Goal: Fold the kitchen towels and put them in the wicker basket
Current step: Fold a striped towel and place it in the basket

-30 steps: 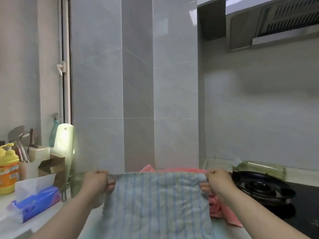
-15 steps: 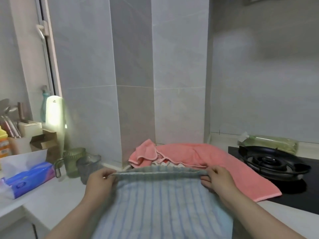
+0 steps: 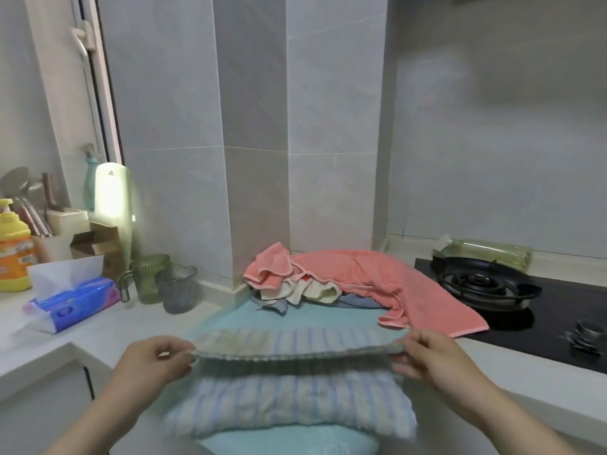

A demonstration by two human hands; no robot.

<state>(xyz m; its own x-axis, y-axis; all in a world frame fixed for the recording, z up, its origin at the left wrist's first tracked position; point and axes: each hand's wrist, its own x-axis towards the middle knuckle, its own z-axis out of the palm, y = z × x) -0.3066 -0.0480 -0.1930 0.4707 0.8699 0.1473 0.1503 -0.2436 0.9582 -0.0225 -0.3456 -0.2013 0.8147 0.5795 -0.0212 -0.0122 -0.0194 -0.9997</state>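
A blue-and-white striped towel [image 3: 289, 402] lies across a light blue towel [image 3: 315, 318] spread on the white counter. My left hand [image 3: 154, 359] pinches its upper left corner and my right hand [image 3: 430, 359] pinches its upper right corner, holding the top edge stretched a little above the counter. Behind it a pink towel [image 3: 387, 277] lies in a loose heap over a cream cloth [image 3: 312, 290] at the foot of the tiled column. No wicker basket is in view.
A black gas hob [image 3: 486, 284] with a burner and knob sits at the right. At the left stand a tissue pack [image 3: 72, 300], two glass mugs [image 3: 164, 284], a yellow soap bottle [image 3: 13, 247] and a utensil holder. The counter edge [image 3: 42, 356] drops at front left.
The view tilted down. Both hands lowered the striped towel from hanging in the air onto the counter, its lower part now lying flat over the light blue towel.
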